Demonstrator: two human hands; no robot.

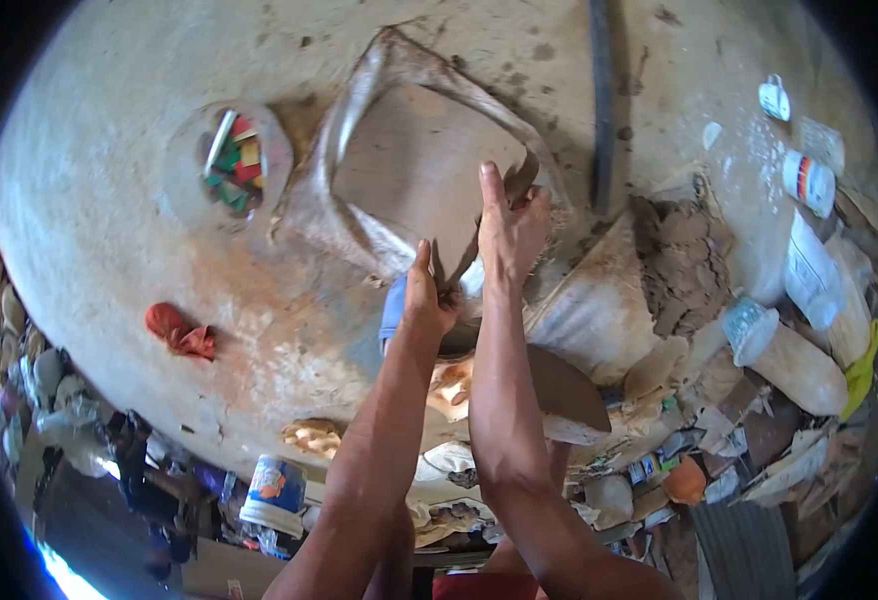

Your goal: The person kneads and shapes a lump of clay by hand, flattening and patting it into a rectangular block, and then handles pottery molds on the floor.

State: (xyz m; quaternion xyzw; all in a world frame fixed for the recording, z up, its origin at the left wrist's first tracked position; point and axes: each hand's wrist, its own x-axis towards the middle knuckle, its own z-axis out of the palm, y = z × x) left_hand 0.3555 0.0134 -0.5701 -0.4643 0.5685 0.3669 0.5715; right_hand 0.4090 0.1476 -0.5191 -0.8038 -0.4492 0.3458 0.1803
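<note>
A flat grey-brown clay slab (409, 150) lies on a pale, rumpled cloth (324, 185) on the floor. My right hand (512, 228) grips the slab's right edge, thumb on top and fingers curled underneath. That edge looks lifted and bent. Lower down, my left hand (427, 297) holds the near corner, its thumb pointing up along the clay and its fingers mostly hidden. Below my hands, a dark rounded piece (564, 395) is partly covered by my right forearm.
A heap of moist clay (681, 265) rests on a cloth to the right. At left stand a clear tub (277, 150) of coloured pieces and a red crumpled bag (174, 330). A dark bar (602, 110) lies beyond. Cups, a white jar (809, 183) and scraps crowd the right.
</note>
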